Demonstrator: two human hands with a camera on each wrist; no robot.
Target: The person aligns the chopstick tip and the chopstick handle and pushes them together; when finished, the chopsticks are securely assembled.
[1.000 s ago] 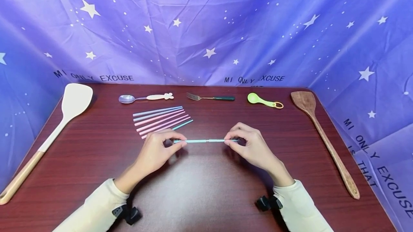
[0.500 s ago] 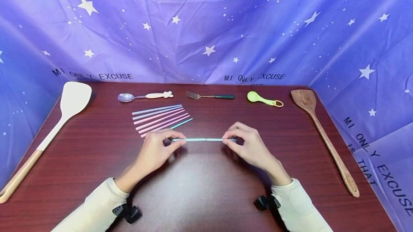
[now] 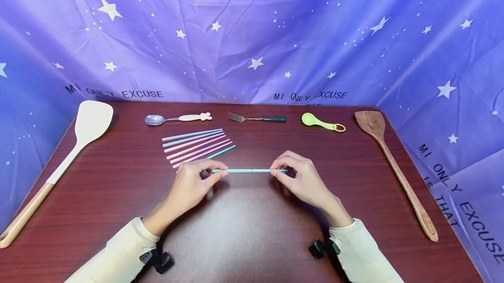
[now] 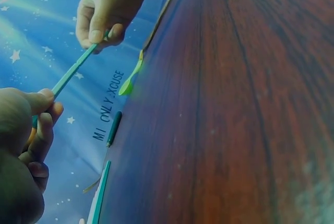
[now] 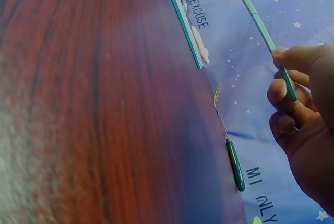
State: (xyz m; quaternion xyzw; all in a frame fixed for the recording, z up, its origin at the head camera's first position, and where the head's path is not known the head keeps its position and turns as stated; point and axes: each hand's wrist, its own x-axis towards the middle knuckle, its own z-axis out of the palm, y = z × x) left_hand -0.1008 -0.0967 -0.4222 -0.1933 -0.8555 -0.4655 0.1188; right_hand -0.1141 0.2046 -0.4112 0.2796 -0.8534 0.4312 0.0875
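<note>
My left hand [image 3: 194, 182] pinches one end of a thin teal chopstick [image 3: 240, 170] between thumb and fingertips. At the other end, my right hand [image 3: 301, 177] pinches it the same way. The chopstick lies level from hand to hand above the table, and a small step or seam [image 5: 254, 14] shows near its middle. Its right tip sticks out past the fingers in the right wrist view. Behind my left hand lies a fanned row of chopsticks: blue ones [image 3: 193, 134], pink ones [image 3: 194, 144] and a teal one [image 3: 221, 151] partly hidden by the hand.
Along the back lie a spoon [image 3: 155, 120] with a white handle, a fork [image 3: 257, 118] and a green measuring spoon [image 3: 319, 121]. A white spatula [image 3: 92, 121] lies left, a wooden spatula [image 3: 397, 169] right. Starry cloth [image 3: 252, 33] hangs behind the table [image 3: 244, 235].
My right hand has shifted slightly left, toward my left hand. The seam in the chopstick looks narrower than a second ago. My left hand keeps its hold, nearly still.
</note>
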